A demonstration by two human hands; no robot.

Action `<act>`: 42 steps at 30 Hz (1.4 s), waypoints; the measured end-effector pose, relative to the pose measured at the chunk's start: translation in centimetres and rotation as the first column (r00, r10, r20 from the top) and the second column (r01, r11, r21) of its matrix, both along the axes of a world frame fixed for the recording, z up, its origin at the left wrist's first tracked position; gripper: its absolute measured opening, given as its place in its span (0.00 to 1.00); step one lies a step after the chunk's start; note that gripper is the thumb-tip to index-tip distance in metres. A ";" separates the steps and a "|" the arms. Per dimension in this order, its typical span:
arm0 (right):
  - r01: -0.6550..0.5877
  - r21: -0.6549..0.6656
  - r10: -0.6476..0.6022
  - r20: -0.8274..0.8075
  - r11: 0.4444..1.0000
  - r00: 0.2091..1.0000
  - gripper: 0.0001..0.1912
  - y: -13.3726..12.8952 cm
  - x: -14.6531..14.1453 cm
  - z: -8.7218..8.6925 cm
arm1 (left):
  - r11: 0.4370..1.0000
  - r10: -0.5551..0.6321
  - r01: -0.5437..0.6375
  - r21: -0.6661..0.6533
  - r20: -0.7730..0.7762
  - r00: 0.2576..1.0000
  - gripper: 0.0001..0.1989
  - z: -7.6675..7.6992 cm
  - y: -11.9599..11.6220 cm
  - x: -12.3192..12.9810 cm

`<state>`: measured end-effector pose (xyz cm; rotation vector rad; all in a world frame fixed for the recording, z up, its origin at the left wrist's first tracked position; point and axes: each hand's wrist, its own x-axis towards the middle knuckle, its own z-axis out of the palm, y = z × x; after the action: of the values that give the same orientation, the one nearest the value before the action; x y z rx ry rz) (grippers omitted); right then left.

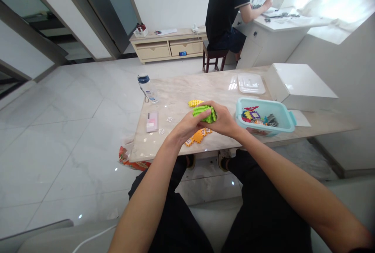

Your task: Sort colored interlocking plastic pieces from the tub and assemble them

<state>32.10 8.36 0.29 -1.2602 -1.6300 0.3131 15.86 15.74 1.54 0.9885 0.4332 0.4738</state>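
**Clasped a bright-green stack of toothed plastic pieces (199, 110) in both hands**

Held the stack between the left hand (189, 124) and the right hand (224, 120), both closed together around it, above the pale marble tabletop (175, 88) toward its near edge. Laid the left thumb across the top; could not tell the placement of the hidden fingertips.

Saw a yellow, knobbly plastic piece (194, 103) just beyond the hands, and orange toothed plastic pieces (198, 136) with white grid stickers between them and the near edge. Spotted two small white grid-patterned squares (169, 119) nearer the left edge, beside a pink-and-white rectangular item (152, 122), and a clear bottle with a dark-blue lid (150, 90) by the far left corner.

Found, right of the hands, a light-blue plastic bin (281, 117) holding multicoloured toothed pieces (248, 115). Noted a clear plastic container (251, 83) near the far edge, next to a white box (304, 81). Saw well beyond that edge another person in black (224, 8), seated on a dark wooden stool (215, 53).
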 end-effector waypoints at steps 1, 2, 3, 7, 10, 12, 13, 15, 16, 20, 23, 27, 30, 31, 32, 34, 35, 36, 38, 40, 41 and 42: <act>0.012 -0.008 -0.012 -0.022 1.000 1.000 0.27 -0.1 0.1 0.2 | 1.000 -0.015 0.015 0.003 0.015 1.000 0.22 0.0 0.1 -0.1; 0.018 -0.014 -0.019 -0.039 1.000 0.999 0.28 -0.2 0.2 0.4 | 1.000 -0.027 0.027 0.005 0.024 0.999 0.23 0.0 0.3 -0.1; 0.018 -0.018 -0.019 -0.050 1.000 0.999 0.28 -0.3 0.3 0.5 | 0.999 -0.038 0.037 0.007 0.026 0.999 0.23 0.0 0.4 -0.1; -0.044 -0.007 0.044 0.017 0.999 0.999 0.28 -0.2 0.6 0.1 | 1.000 -0.024 0.024 -0.019 -0.010 1.000 0.24 -0.4 0.3 0.5; -0.076 0.016 0.074 0.091 0.997 0.993 0.28 0.1 0.6 -0.8 | 0.999 0.012 -0.013 -0.035 -0.033 0.999 0.25 -1.0 -0.1 1.2; -0.070 0.019 0.068 0.105 0.997 0.992 0.28 0.3 0.6 -1.3 | 1.000 -0.006 0.005 -0.030 -0.041 0.999 0.25 -1.3 -0.3 1.4; -0.065 0.020 0.062 0.107 0.998 0.992 0.27 0.2 0.6 -1.4 | 0.999 -0.023 0.022 -0.025 -0.041 0.999 0.25 -1.4 -0.4 1.5; -0.041 0.034 0.038 0.106 0.999 0.994 0.26 0.1 0.7 -1.3 | 0.998 -0.058 0.057 -0.016 -0.032 0.998 0.25 -1.4 -0.4 1.5; -0.024 0.047 0.019 0.103 0.999 0.995 0.25 -0.1 0.7 -1.1 | 0.997 -0.072 0.072 -0.014 -0.023 0.997 0.24 -1.2 -0.5 1.4; 0.030 0.049 -0.034 0.073 0.998 0.997 0.26 -1.0 0.5 0.4 | 0.998 -0.057 0.057 -0.030 0.010 0.998 0.24 0.2 -0.8 0.7; 0.034 0.021 -0.035 0.033 0.999 0.999 0.27 -1.5 0.4 1.5 | 0.998 -0.050 0.050 -0.035 0.025 0.998 0.25 1.5 -1.0 0.1; -0.007 -0.001 0.007 0.022 1.000 1.000 0.28 -2.0 0.2 1.6 | 0.997 -0.071 0.072 0.023 -0.022 0.997 0.25 1.8 -1.6 -0.1; -0.022 -0.018 0.023 0.038 1.000 0.999 0.26 -2.2 0.2 1.1 | 0.998 -0.019 0.022 0.060 -0.062 0.998 0.24 1.1 -2.1 0.2; -0.032 -0.024 0.033 0.041 0.999 0.999 0.26 -2.2 0.3 1.0 | 0.998 -0.001 0.005 0.061 -0.067 0.998 0.24 0.8 -2.2 0.4; -0.049 -0.029 0.050 0.042 0.998 0.998 0.27 -2.3 0.3 0.9 | 0.998 0.009 -0.004 0.061 -0.072 0.997 0.24 0.5 -2.3 0.5; -0.088 -0.033 0.089 0.040 0.996 0.995 0.29 -2.4 0.4 0.9 | 0.998 0.002 0.003 0.064 -0.084 0.996 0.24 0.2 -2.4 0.6; -0.097 -0.031 0.098 0.035 0.995 0.995 0.30 -2.5 0.4 0.8 | 0.998 -0.009 0.015 0.066 -0.089 0.996 0.24 0.1 -2.3 0.6; -0.092 -0.027 0.093 0.025 0.995 0.995 0.31 -2.6 0.4 0.8 | 0.997 -0.020 0.027 0.067 -0.092 0.996 0.24 0.1 -2.3 0.6; -0.048 -0.022 0.048 -0.003 0.999 0.999 0.31 -2.9 0.1 0.5 | 0.997 -0.041 0.048 0.066 -0.093 0.995 0.24 0.0 -2.2 0.6; 0.003 -0.032 -0.004 -0.034 0.999 0.999 0.30 -3.1 -0.2 -0.1 | 0.994 -0.074 0.082 0.076 -0.105 0.992 0.25 0.0 -2.0 0.6; 0.021 -0.046 -0.023 -0.050 0.999 0.998 0.31 -3.1 -0.4 -0.5 | 0.990 -0.101 0.112 0.089 -0.120 0.988 0.26 0.0 -1.8 0.6; 0.036 -0.064 -0.040 -0.064 0.997 0.997 0.31 -3.2 -0.4 -0.8 | 0.984 -0.130 0.145 0.105 -0.141 0.981 0.27 0.0 -1.4 0.5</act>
<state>31.66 5.20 -0.54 -1.3129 -1.5496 0.3805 16.36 14.29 1.55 1.1577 0.4579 0.3105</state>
